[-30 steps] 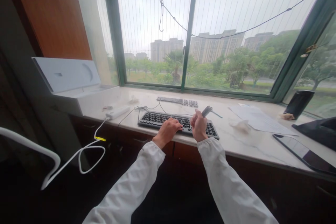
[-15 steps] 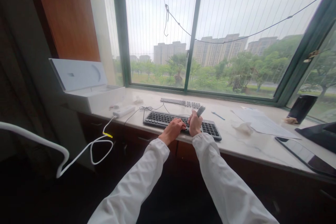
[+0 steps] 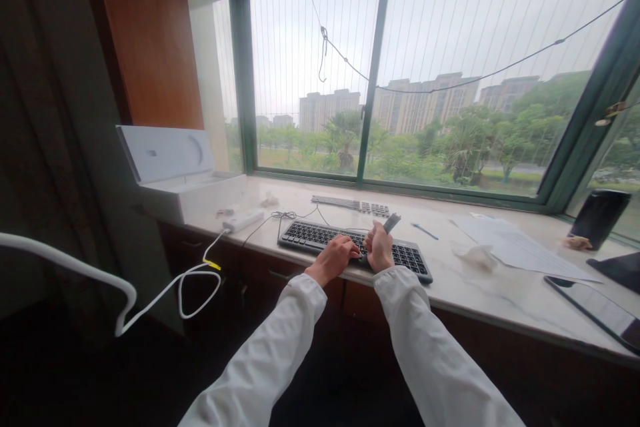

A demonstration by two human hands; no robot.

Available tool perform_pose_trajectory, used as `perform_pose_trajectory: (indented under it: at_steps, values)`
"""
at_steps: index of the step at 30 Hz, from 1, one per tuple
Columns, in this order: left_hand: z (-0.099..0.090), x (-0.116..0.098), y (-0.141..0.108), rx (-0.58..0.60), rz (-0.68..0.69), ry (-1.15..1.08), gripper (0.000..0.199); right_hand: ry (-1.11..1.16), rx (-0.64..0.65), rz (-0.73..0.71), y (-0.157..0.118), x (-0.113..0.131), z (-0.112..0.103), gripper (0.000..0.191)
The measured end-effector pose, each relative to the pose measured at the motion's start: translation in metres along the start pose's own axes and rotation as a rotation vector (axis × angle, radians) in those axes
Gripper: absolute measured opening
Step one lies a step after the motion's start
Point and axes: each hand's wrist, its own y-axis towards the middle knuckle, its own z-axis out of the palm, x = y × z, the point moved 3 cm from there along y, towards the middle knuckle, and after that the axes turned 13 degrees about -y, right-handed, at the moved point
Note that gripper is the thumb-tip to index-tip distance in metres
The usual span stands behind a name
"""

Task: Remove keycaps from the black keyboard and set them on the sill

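Marble-patterned bench ran beneath a green-framed window in the head view. Your left hand had just drawn closer to your right hand, which suggested attention on one small stretch of the dark keyboard lying beneath both. Your left fingers were bent toward the keys; whether they pinched anything, you couldn't tell. Your right hand was curled closed around a slim grey tool, tip upward. Against the frame a second earlier, the tool's tip stood clear of the blue stick, and the whole scene sat lower.
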Motion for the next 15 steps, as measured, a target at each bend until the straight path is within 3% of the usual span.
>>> perform_pose_trajectory:
  at_steps: [15]
  values:
    - [-0.001,-0.0028,0.0003,0.014,0.029,0.017,0.007,-0.012,-0.053,0.023,0.0073,-0.0033,-0.0011,0.036]
